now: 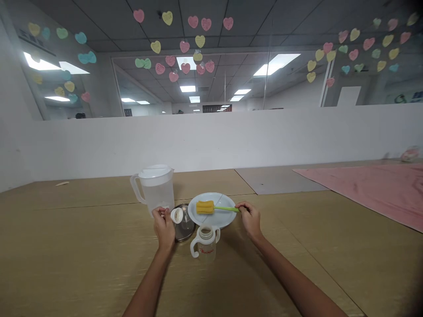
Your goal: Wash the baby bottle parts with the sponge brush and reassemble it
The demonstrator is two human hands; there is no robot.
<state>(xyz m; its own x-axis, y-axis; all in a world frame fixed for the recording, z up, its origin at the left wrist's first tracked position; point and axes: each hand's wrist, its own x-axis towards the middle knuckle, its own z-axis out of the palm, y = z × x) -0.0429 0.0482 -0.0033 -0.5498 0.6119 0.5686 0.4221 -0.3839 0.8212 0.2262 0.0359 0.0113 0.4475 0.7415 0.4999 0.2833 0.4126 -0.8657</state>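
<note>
Beyond our fingers, a white wall (198, 143) runs behind the brown tabletop (82, 246), with glass (244, 79) above it dotted with heart-shaped notes (184, 46). At the left, a lidded pitcher (157, 189) stands just behind our left fingers, its handle turned away from them. Our left hand (165, 228) has its fingers pinched on a round white cap (177, 215). Right of those fingers, partly behind the cap, lies a shiny metal dish (185, 229). Between both sets of fingers sit a pale plate (211, 221) and, nearer us, a clear bottle (207, 247) with its mouth uncovered and two white handles. Our right hand (250, 219) grips the green handle end of a sponge brush (210, 207) with bent fingers; its yellow head points left over the plate, though we cannot tell whether they touch. Farther right of those fingers lie a grey sheet (277, 180) and a pink cloth (373, 189).
</note>
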